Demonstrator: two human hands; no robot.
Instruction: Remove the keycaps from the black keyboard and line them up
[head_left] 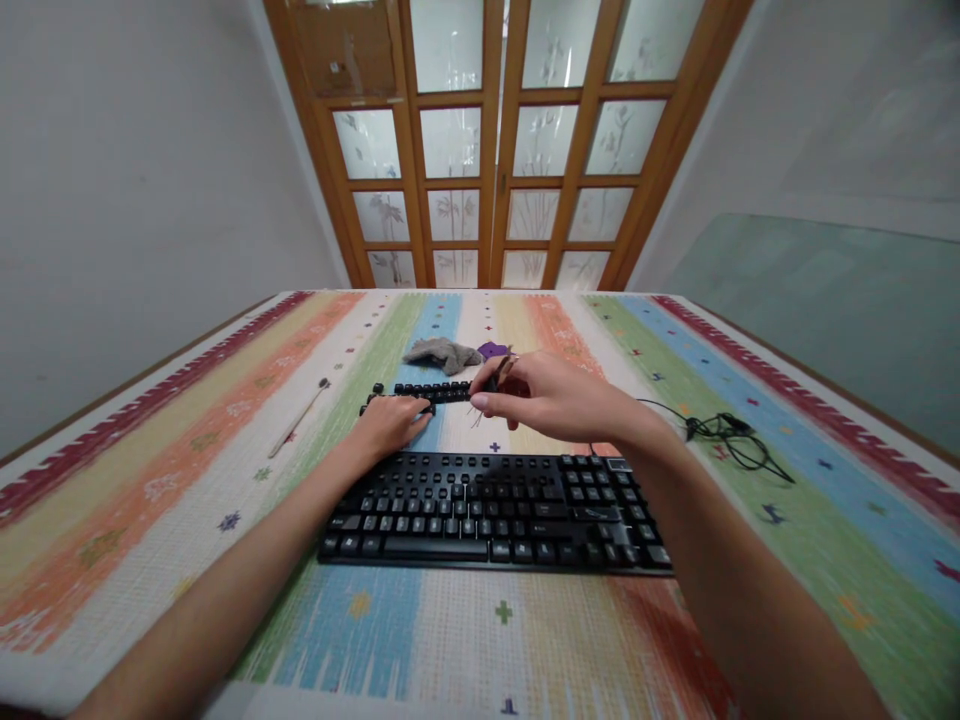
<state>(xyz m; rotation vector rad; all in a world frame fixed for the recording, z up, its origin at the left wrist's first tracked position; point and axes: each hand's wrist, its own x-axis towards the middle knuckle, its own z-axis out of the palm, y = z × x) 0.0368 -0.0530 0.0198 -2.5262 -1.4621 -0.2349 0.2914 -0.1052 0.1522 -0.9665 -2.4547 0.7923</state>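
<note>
1. Nearest, a striped cover [450, 640] lies over the counter [142, 379]. Both forearms reach across it from the near side.
2. The keyboard [480, 510], black, lies flat in the middle of the counter, between the forearms, its long space bar toward the person. The right forearm hides its right end.
3. The left hand [390, 425] is palm down just past the keyboard's far left corner, fingers bent over the near side of some loose keys [431, 388]. Whether its grip is closed on one, I cannot tell.
4. The right hand [529, 395] is raised past the keyboard's far edge, thumb and fingers pinched together. Its grip is closed on a slim, dark tool [504, 368], mostly hidden by the fingers. Thin lines show below the fingertips; whether they are part of it, I cannot tell.
5. Left of the left hand, well apart from it, a thin stick [300, 418] with a dark tip lies slanted. Well to the right, a black cable [724, 430] lies in a loose tangle.
6. The keys stand in short rows beyond the keyboard, one slightly apart at the far left.
7. Behind them lies a crumpled grey rag [442, 354], with a purple thing [492, 350] just beside its right end.
8. Farthest, past the counter, is a wooden door [491, 140] with frosted panes.
</note>
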